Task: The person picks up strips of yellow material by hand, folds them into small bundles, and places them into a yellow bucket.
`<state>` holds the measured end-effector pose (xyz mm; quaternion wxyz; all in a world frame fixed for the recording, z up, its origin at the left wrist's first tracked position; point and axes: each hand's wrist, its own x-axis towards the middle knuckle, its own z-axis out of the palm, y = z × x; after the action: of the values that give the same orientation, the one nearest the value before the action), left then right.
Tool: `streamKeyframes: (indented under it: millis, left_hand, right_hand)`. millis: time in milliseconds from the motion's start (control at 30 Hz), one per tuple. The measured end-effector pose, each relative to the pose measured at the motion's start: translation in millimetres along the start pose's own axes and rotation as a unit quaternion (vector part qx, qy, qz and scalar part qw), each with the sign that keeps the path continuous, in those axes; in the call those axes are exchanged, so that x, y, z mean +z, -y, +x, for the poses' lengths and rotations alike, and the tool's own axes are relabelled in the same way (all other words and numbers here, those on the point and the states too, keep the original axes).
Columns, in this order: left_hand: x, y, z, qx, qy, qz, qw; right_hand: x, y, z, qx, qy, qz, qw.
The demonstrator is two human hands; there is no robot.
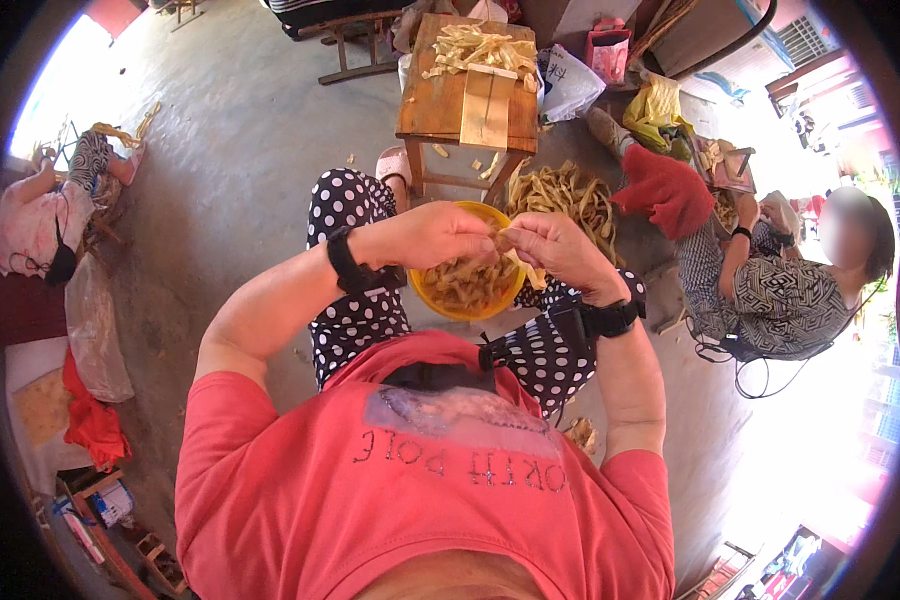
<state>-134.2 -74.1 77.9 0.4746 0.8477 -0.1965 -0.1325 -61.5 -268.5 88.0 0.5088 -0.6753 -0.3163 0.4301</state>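
Note:
Over a yellow plastic basin [429,300] my two hands meet, fingertips nearly touching. My left hand [450,238] pinches a small pale-brown piece, and my right hand [551,244] grips a pale yellowish strip that hangs below its fingers. Which end each hand has is partly hidden by the fingers. Inside the basin lie many short brownish pieces [469,285]. Just beyond my right hand, a heap of long yellow-brown strips [566,199] rests on the floor. A wooden stool [431,112] stands ahead of the basin, bearing pale flat strips [480,49] and a small board with a thin groove or blade [486,112].
One person [787,300] sits at the right beside a red cloth [667,191] and a small work stand [731,169]; another person [41,217] sits at the far left. A white bag [570,82] and a pink container [607,52] stand behind the stool.

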Motion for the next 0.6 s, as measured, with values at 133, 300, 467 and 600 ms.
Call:
streamKeyframes:
  millis: [133,300,467,600]
  left_hand:
    - [15.2,11.2,-2.3,-0.118,0.083,-0.426,0.893]
    - [34.6,27.6,-5.4,-0.153,0.029,-0.673,0.723]
    - [38.8,41.7,-8.2,-0.08,0.032,-0.69,0.719]
    - [34.1,23.6,-4.7,0.005,-0.145,-0.627,0.765]
  right_hand:
    - [0.3,-3.4,4.5,0.01,-0.004,0.017,1.0]
    - [1.1,-11.0,6.4,0.036,0.007,0.042,0.998]
    - [10.6,-23.3,11.6,0.079,-0.028,0.094,0.992]
    - [23.7,-45.6,12.8,0.087,-0.072,0.22,0.969]
